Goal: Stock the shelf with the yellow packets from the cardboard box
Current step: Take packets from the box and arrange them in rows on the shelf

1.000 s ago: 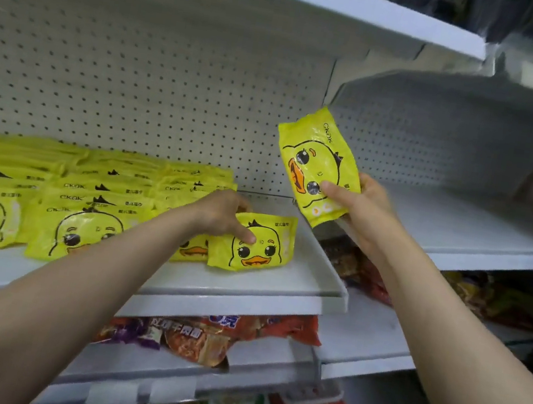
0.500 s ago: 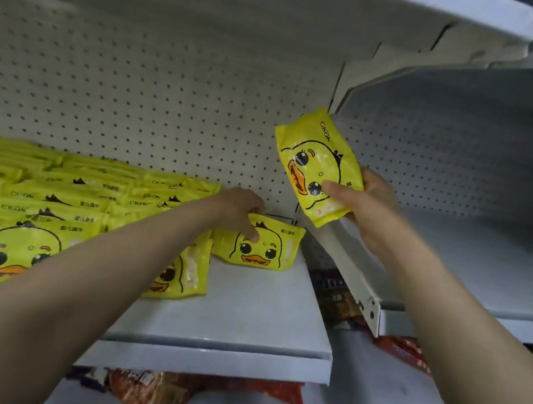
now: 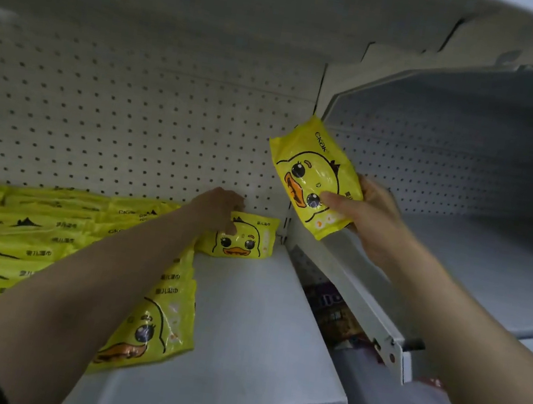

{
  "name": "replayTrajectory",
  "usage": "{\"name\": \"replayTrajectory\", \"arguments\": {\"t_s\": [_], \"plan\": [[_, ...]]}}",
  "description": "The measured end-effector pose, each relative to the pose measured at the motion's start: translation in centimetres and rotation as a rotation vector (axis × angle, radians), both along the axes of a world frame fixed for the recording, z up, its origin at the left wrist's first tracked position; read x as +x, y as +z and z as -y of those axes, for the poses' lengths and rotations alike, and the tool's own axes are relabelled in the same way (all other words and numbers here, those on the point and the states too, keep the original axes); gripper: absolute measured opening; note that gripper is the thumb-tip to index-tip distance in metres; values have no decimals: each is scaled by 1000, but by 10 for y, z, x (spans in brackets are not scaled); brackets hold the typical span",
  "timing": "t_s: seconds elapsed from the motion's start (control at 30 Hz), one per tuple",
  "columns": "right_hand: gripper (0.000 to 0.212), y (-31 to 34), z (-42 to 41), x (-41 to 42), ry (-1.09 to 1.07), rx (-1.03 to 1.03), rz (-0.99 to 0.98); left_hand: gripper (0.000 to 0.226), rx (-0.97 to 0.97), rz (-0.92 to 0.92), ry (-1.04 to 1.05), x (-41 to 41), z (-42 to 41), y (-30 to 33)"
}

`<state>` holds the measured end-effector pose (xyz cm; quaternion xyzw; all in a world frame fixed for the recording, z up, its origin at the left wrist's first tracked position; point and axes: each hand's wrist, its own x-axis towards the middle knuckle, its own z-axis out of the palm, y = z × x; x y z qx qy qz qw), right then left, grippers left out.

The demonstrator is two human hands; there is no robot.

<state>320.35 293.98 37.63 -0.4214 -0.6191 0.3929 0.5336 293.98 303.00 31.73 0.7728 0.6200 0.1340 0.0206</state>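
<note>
Left hand (image 3: 219, 207) has pushed its packet (image 3: 242, 238) to the shelf (image 3: 257, 321) back, fingers curled on it; right hand (image 3: 367, 213) still pinches the next packet (image 3: 311, 170).

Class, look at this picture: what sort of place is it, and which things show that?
Probably a shop aisle: white metal shelves on a pegboard back panel, and rows of identical yellow packets laid out like stock.
</note>
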Motion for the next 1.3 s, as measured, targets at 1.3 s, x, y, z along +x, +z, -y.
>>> {"name": "replayTrajectory", "arguments": {"t_s": [1.3], "plan": [[32, -3, -24, -15, -10, -46, 123, 50, 105, 363, -11, -28, 25, 1]]}}
